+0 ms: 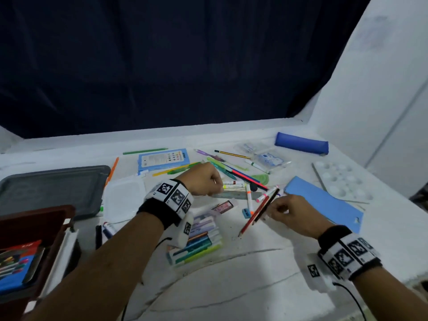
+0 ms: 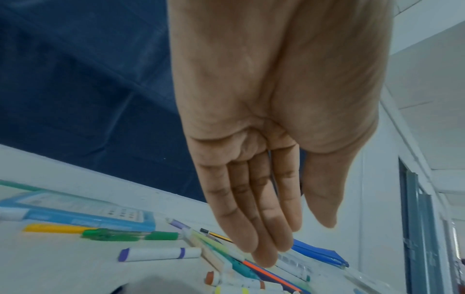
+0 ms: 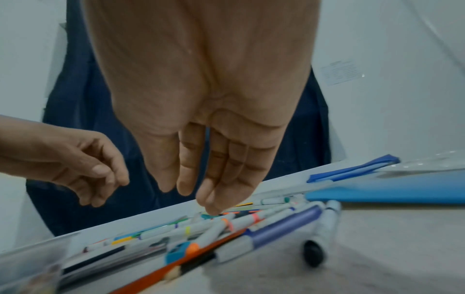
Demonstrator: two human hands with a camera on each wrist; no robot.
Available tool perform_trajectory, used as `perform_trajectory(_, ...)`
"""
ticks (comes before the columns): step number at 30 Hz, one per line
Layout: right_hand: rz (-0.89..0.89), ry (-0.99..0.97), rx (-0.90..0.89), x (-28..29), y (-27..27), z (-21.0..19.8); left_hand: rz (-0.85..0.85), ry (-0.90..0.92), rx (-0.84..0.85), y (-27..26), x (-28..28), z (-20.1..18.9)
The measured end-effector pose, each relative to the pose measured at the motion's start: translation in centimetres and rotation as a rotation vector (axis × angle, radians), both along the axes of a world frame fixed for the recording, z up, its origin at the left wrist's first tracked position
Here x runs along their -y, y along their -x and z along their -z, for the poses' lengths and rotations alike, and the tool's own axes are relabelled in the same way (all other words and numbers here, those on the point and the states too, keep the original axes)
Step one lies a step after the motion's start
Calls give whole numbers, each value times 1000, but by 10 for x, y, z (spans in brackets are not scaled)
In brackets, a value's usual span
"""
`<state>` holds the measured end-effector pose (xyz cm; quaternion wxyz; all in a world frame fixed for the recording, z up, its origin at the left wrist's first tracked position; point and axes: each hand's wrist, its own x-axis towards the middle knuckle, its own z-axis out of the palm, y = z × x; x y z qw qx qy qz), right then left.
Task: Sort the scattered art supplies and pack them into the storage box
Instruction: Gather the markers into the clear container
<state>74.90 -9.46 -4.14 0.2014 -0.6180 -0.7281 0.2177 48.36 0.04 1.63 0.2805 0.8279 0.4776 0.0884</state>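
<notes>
Loose markers, pens and pencils [image 1: 234, 177] lie scattered across the middle of the white table [image 1: 243, 262]. My left hand [image 1: 203, 179] hovers over their left side with relaxed fingers [image 2: 271, 228] and holds nothing. My right hand [image 1: 282, 212] hangs just right of a red pencil [image 1: 251, 220] and a black pencil [image 1: 266, 207]; its fingers [image 3: 201, 189] point straight down above the markers [image 3: 226, 224], holding nothing. At the lower left stands a dark red box [image 1: 46, 218] with a tin of coloured pencils [image 1: 18, 262] in it.
A grey tray [image 1: 53, 188] and a clear tub [image 1: 125, 198] sit at the left. A marker pack [image 1: 199, 244] lies under my left wrist. At the back are a blue paint set [image 1: 163, 158] and a blue pencil case [image 1: 301, 143]. A blue board [image 1: 324, 202] and a white palette [image 1: 342, 179] lie at the right.
</notes>
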Motion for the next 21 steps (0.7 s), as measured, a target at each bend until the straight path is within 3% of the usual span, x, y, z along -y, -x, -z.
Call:
perform_trajectory(8, 126, 108, 255, -49, -80, 14, 63, 16, -63, -85, -39, -7)
perform_trajectory(11, 64, 168, 383, -67, -95, 19, 74, 75, -118, -125, -48, 4)
perform_trajectory(16, -12, 172, 382, -91, -106, 15, 81, 114, -283, -169, -52, 44)
perform_trajectory(21, -177, 200, 349, -100, -104, 13, 2, 77, -293, -178, -56, 63)
